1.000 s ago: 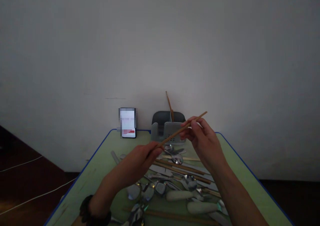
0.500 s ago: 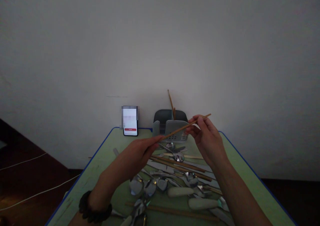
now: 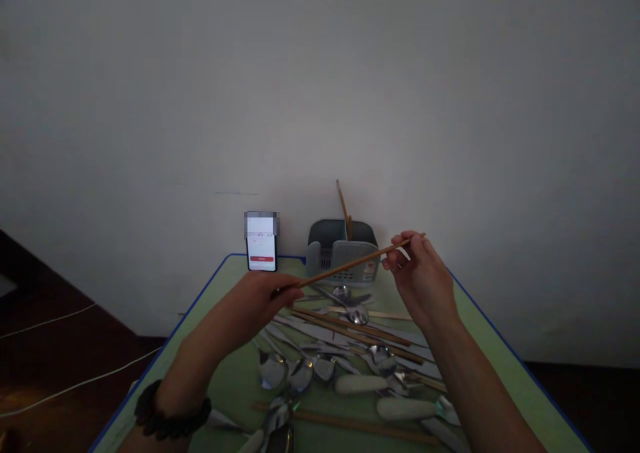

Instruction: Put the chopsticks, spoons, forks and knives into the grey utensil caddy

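Chopstick (image 3: 350,265) slants across the lower centre of the frame, in front of the grey holder (image 3: 350,249). Left hand (image 3: 260,303) pinches its lower end, right hand (image 3: 423,276) near its upper; both pinches narrow. Should be light, stiff, bit slick; could roll. Two-end pinch suits.

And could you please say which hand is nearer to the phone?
Left: the left hand is in front of the phone; the right hand is well to its right.
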`<state>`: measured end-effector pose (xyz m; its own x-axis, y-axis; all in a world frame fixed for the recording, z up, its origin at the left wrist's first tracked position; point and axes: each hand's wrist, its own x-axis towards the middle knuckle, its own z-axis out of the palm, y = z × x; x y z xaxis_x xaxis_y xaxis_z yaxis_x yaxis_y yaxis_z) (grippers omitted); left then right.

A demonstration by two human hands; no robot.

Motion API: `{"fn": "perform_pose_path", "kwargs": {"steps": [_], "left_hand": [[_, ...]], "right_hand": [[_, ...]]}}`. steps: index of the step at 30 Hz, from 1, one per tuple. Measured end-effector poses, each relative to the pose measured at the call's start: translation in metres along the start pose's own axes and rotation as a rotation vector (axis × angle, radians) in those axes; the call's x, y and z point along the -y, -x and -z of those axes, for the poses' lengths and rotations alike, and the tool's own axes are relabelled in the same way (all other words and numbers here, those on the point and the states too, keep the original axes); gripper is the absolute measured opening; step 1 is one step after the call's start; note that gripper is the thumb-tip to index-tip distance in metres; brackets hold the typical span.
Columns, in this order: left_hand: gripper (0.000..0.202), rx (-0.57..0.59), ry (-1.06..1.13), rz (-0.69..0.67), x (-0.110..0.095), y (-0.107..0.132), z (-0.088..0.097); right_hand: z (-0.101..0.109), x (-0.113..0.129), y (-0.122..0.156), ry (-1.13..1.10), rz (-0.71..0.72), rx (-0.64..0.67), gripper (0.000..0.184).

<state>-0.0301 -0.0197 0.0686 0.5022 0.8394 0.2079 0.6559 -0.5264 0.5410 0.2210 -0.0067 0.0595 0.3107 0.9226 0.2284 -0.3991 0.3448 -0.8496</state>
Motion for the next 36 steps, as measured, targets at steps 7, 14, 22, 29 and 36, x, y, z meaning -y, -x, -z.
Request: {"fn": "perform_pose_path", "kwargs": {"steps": [7, 14, 22, 29, 36], "left_hand": [[0.033, -0.004, 0.016, -0.009, -0.006, 0.004, 0.008], [0.027, 0.085, 0.026, -0.025, -0.008, 0.002, 0.002], [0.033, 0.122, -0.068, 0.028, -0.01, 0.0, 0.001], [0.03, 0.082, -0.156, 0.055, -0.004, -0.004, -0.007], [0.03, 0.064, -0.176, 0.113, 0.002, -0.012, -0.022]], "right_hand": [[0.003, -0.003, -0.003, -0.131, -0.011, -0.075, 0.018], [-0.005, 0.007, 0.008, 0.157, -0.174, 0.238, 0.026], [-0.003, 0.01, 0.006, 0.184, -0.052, 0.199, 0.029], [0.011, 0.039, -0.003, 0.216, 0.367, -0.022, 0.018], [0.006, 0.059, -0.005, 0.328, 0.697, -0.11, 0.015]]}}
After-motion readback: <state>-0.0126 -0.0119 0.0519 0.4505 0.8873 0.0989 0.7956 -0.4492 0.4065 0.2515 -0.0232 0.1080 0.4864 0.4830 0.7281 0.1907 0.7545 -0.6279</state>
